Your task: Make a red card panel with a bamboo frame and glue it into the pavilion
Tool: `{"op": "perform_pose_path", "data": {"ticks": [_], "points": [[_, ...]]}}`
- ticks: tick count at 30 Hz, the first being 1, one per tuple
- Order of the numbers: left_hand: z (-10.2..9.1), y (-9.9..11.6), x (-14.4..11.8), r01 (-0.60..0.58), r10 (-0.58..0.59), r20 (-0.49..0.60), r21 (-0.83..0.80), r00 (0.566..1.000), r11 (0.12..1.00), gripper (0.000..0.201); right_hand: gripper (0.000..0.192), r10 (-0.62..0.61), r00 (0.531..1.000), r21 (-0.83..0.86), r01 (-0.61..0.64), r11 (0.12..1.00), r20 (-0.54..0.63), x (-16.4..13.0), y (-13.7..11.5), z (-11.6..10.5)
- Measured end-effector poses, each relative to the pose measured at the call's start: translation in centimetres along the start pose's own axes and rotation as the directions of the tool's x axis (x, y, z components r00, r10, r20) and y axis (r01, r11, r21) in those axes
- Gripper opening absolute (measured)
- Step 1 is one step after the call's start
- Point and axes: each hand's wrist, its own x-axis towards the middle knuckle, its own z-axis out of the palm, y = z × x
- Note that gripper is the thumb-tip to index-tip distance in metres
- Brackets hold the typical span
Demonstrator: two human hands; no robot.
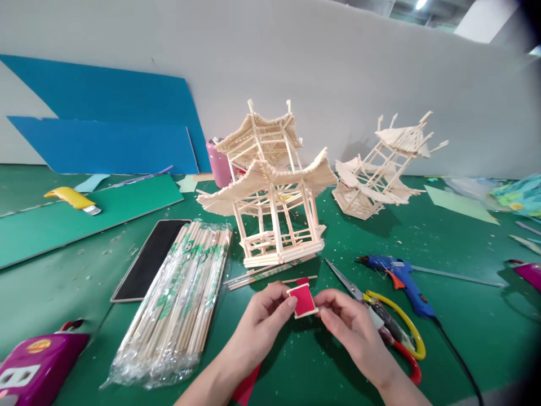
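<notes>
Both my hands pinch a small red card square [303, 300] with a pale edge, just above the green table. My left hand [262, 320] grips its left edge with thumb and forefinger. My right hand [350, 326] holds the right edge. Right behind the card stands a two-tier pagoda model [270, 192] made of pale wooden sticks. A loose stick carrying a small red piece [299, 279] lies at the model's foot. A red scrap [245, 388] peeks out under my left forearm.
A plastic-wrapped bundle of chopsticks [181, 299] and a dark phone [151, 258] lie to the left. Scissors [380, 316] and a blue glue gun [399, 276] lie to the right. A second stick pagoda [380, 169] leans at the back right. Blue boards [105, 124] stand against the wall.
</notes>
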Motion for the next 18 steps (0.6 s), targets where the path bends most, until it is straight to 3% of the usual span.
{"op": "perform_pose_path", "data": {"ticks": [4,18], "points": [[0.0,0.2,0.0,0.003,-0.005,0.034,0.034,0.999,0.999,0.027,0.023,0.004,0.997,-0.078,0.002,0.997,0.078,0.0,-0.5,0.6],[-0.3,-0.4,0.1,-0.011,0.005,0.073,0.081,0.997,0.997,0.031,0.021,-0.024,0.999,-0.056,0.025,0.998,0.024,0.2,0.9,0.8]]}}
